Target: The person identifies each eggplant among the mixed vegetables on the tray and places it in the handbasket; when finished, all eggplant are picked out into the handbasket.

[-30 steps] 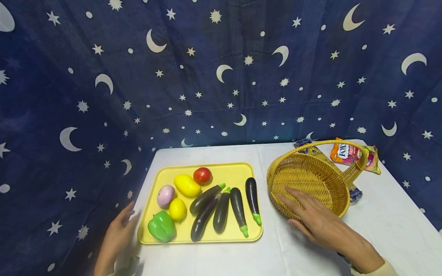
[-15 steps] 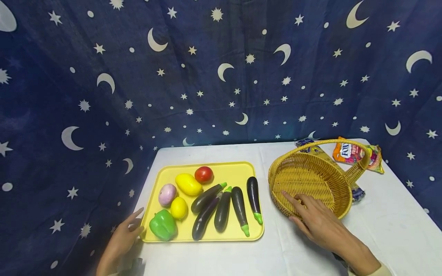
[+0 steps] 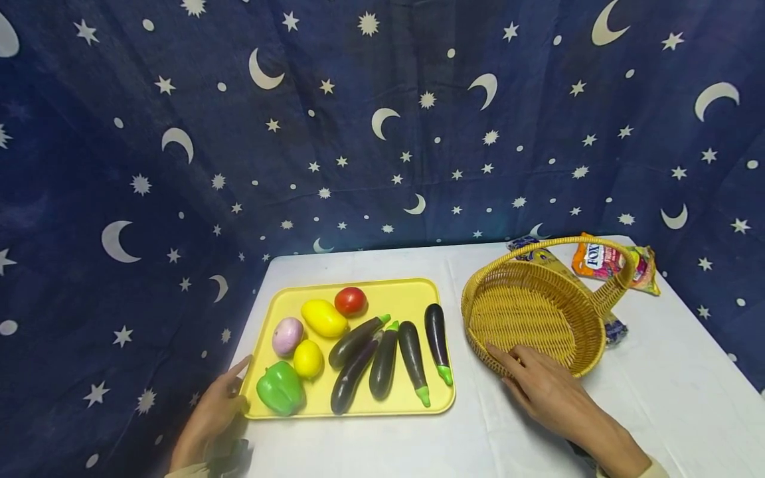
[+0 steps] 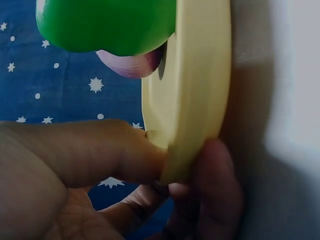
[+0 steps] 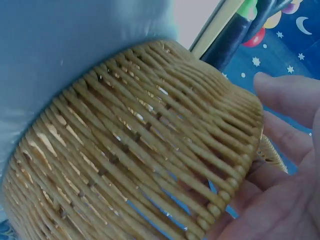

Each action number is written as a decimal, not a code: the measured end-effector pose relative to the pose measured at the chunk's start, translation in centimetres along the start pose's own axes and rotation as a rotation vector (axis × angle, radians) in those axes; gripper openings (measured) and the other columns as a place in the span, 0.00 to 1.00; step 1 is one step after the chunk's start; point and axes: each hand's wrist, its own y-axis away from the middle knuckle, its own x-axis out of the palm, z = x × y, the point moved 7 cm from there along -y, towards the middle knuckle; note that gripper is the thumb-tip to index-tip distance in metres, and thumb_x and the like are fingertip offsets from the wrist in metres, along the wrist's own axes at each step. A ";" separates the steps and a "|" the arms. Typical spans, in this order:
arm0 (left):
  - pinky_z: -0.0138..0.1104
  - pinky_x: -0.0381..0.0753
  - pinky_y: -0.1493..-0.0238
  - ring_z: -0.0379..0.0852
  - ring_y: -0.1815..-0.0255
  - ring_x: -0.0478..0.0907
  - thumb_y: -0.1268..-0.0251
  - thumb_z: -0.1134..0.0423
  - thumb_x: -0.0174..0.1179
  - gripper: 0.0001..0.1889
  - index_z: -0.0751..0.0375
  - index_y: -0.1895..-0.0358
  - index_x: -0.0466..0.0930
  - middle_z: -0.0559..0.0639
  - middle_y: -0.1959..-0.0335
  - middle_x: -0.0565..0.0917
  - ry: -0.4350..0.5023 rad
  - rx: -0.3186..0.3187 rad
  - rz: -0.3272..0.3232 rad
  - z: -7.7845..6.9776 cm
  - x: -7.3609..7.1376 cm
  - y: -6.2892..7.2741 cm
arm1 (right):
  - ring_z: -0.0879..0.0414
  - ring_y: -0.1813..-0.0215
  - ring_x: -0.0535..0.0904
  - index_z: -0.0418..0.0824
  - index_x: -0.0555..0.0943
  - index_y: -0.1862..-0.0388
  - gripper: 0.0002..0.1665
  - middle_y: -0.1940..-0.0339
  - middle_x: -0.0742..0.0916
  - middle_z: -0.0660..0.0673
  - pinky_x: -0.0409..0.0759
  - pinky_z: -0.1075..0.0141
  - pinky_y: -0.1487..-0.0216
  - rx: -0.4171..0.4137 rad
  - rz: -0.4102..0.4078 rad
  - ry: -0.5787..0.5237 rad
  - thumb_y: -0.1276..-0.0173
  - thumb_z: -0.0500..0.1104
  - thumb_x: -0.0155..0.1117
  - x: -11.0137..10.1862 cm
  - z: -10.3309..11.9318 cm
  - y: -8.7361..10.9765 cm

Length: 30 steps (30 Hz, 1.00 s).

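Observation:
My left hand (image 3: 209, 415) pinches the near left corner of a yellow tray (image 3: 406, 299); in the left wrist view the thumb (image 4: 120, 150) lies over the rim, with fingers beneath it. The tray bears a green bell pepper (image 3: 281, 389), purple onion (image 3: 288, 336), lemon (image 3: 308, 359), larger yellow oval fruit (image 3: 324, 318), red tomato (image 3: 350, 301) and several eggplants (image 3: 414, 355). My right hand (image 3: 556, 398) holds the near rim of a wicker basket (image 3: 526, 318), fingers hooked over to the inside. Its thumb (image 5: 285, 92) stands apart from the wicker.
An orange candy bag (image 3: 597, 261) lies at the table's back right. A gold and blue packet (image 3: 550, 262) is partly hidden behind the basket and its arched handle (image 3: 550, 243). A white cloth (image 3: 466, 445) covers the table; a dark blue star-and-moon curtain (image 3: 335, 119) hangs behind and at left.
My left hand has moved in from beside the tray and taken its corner. The right hand has drawn back from over the basket to the near rim, its fingers bending. Tray and basket stay put.

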 end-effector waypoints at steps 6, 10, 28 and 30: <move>0.37 0.75 0.58 0.51 0.56 0.78 0.47 0.79 0.56 0.51 0.57 0.14 0.55 0.68 0.45 0.83 0.032 -0.043 0.011 0.2 0.0 0.0 | 0.66 0.67 0.65 0.50 0.81 0.27 0.40 0.63 0.77 0.57 0.69 0.67 0.67 0.008 0.034 0.014 0.42 0.38 0.77 0.3 0.4 0.0; 0.37 0.75 0.58 0.52 0.56 0.79 0.46 0.77 0.56 0.50 0.57 0.14 0.55 0.68 0.45 0.83 0.033 -0.063 0.007 0.1 -0.1 0.1 | 0.66 0.67 0.62 0.53 0.79 0.26 0.27 0.64 0.76 0.58 0.67 0.68 0.67 0.010 0.039 0.017 0.22 0.43 0.60 0.3 0.5 0.0; 0.36 0.77 0.56 0.51 0.54 0.79 0.46 0.79 0.55 0.51 0.53 0.13 0.55 0.71 0.39 0.80 0.158 -0.067 0.032 0.8 -0.2 0.4 | 0.66 0.69 0.61 0.53 0.82 0.28 0.42 0.66 0.75 0.57 0.65 0.70 0.69 0.010 0.031 0.021 0.13 0.56 0.18 0.5 1.6 -0.4; 0.36 0.76 0.55 0.51 0.53 0.79 0.46 0.79 0.56 0.51 0.53 0.13 0.55 0.71 0.38 0.80 0.145 -0.061 0.029 0.9 -0.2 0.4 | 0.66 0.69 0.60 0.53 0.81 0.27 0.42 0.66 0.75 0.58 0.64 0.71 0.69 0.009 0.037 0.014 0.14 0.56 0.17 0.5 1.8 -0.5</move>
